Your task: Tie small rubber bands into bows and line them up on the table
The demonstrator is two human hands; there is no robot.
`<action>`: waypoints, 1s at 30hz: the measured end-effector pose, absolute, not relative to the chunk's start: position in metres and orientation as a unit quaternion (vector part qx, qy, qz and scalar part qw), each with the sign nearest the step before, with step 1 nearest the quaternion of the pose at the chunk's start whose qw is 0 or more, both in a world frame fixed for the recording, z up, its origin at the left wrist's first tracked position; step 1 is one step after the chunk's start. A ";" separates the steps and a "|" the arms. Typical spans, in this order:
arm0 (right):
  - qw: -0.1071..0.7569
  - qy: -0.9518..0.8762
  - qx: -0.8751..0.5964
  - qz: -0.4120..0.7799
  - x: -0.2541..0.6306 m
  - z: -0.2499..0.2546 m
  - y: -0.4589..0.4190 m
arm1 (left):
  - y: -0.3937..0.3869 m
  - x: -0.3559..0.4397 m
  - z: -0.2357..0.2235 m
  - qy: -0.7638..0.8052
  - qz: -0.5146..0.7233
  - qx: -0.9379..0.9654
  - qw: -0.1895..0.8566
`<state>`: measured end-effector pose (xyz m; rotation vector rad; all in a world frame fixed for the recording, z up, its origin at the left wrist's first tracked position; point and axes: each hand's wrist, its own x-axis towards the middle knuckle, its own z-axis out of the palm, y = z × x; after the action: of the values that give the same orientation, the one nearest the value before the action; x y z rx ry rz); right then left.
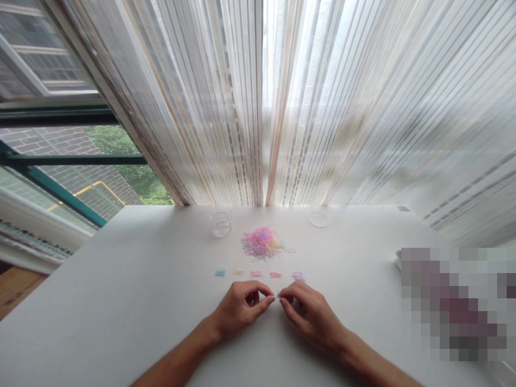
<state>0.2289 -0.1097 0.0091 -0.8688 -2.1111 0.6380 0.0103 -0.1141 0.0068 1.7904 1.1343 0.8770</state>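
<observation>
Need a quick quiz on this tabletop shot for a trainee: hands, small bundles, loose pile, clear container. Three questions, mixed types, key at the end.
1. True or false: the left hand and the right hand both pinch a tiny pale item at their fingertips.

2. What colour is the leftmost small bundle?
a) purple
b) yellow
c) blue-green

3. Fill in the blank: seen by the person, the clear round container stands to the ____ of the loose multicoloured pile.

Key: 1 true; 2 c; 3 left.
</observation>
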 end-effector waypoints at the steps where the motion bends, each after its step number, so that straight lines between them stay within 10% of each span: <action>1: 0.376 -0.825 -0.340 0.249 0.229 0.009 -0.110 | -0.114 0.010 0.007 0.451 0.349 0.711 0.412; 30: 0.380 -0.830 -0.328 0.244 0.230 0.005 -0.108 | -0.115 0.011 0.006 0.414 0.386 0.724 0.395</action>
<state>0.2300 -0.1078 0.0046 -0.8374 -2.1198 0.6227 0.0109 -0.1149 0.0061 1.8357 1.0485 0.9780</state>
